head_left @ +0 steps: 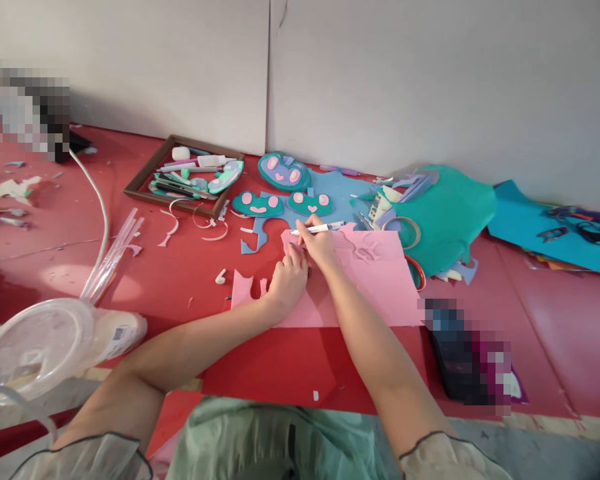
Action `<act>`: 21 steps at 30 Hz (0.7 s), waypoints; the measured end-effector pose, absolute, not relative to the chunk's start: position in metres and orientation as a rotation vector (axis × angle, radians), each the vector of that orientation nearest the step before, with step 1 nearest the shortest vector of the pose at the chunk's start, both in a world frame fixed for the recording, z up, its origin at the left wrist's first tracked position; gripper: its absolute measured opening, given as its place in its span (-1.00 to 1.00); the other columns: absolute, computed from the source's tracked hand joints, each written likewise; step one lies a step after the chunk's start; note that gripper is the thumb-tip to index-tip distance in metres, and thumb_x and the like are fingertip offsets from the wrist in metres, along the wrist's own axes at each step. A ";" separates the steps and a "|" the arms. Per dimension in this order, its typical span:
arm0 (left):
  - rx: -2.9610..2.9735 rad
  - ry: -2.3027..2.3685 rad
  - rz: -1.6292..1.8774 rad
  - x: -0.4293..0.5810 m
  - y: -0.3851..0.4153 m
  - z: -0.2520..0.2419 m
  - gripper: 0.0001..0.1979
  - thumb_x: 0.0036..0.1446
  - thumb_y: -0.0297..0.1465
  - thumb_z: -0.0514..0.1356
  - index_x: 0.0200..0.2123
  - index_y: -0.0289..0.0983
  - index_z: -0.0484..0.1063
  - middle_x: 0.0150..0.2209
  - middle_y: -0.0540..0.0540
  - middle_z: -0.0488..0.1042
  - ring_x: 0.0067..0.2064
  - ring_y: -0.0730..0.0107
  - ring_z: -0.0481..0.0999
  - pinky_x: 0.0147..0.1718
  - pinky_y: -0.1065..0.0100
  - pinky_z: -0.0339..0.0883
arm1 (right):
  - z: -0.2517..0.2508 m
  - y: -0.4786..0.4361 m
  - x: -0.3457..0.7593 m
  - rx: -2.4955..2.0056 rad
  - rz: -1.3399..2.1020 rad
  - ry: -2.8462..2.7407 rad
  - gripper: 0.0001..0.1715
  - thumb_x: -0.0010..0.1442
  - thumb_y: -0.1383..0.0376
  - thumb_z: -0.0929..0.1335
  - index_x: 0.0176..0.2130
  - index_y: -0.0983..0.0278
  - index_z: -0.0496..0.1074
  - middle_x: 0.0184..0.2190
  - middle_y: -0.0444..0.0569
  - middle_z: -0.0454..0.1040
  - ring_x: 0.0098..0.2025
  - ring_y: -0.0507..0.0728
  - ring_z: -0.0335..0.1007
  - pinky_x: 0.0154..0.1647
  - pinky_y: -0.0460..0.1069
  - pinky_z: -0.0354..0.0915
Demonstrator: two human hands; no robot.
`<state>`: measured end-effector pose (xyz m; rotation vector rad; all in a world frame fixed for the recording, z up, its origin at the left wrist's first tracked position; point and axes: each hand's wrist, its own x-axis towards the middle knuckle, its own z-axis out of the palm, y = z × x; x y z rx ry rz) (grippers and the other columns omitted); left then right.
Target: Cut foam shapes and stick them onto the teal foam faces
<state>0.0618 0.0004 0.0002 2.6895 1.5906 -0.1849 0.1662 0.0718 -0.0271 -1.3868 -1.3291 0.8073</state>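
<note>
My right hand (320, 247) grips a white pen (325, 228), its tip end pointing left over the upper left corner of a pink foam sheet (380, 293). Just beside it, my left hand (290, 277) has its fingers bent together and pressing on the sheet's upper left part; whether a small loose piece lies under them I cannot tell. Cut-outs and outlines mark the sheet's top and left edges. Behind the hands lie layered teal foam shapes (257, 204) with pink pieces on them, and a blue foam sheet (333, 187).
A brown tray (147, 167) of pens and tools stands at the back left. On the right are teal foam (460, 200), a tape roll (411, 230) and a phone (447, 353). Clear sticks (113, 257), a lidded plastic tub (40, 340) and a white earbud (221, 276) lie left.
</note>
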 end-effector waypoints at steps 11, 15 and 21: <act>2.626 1.577 -0.168 0.058 0.006 0.013 -0.48 0.22 -0.64 -0.16 0.21 -0.46 0.24 0.20 -0.46 0.31 -0.07 0.19 0.53 -0.23 0.30 0.45 | -0.026 0.073 0.168 -1.412 0.819 -1.241 -0.63 0.17 0.08 0.29 -0.54 0.15 0.09 -0.77 -0.33 0.16 -0.64 0.01 0.24 -0.44 -0.08 0.23; 2.448 1.657 -0.173 0.043 0.030 0.033 -0.62 0.26 -0.54 -0.09 0.02 -0.42 0.41 -0.01 -0.36 0.47 -0.03 0.10 0.53 -0.27 0.30 0.45 | -0.028 0.074 0.168 -1.377 0.825 -1.189 -0.63 0.16 0.05 0.30 -0.51 0.15 0.11 -0.73 -0.30 0.22 -0.61 0.01 0.28 -0.44 -0.07 0.25; 2.236 1.665 -0.345 0.000 0.062 0.050 -0.70 0.24 -0.28 0.06 -0.34 -0.34 0.50 -0.30 -0.26 0.57 -0.22 0.11 0.58 -0.29 0.26 0.39 | -0.029 0.074 0.167 -1.348 0.792 -1.137 -0.64 0.17 -0.03 0.29 -0.44 0.15 0.19 -0.65 -0.27 0.23 -0.60 0.01 0.29 -0.50 -0.08 0.29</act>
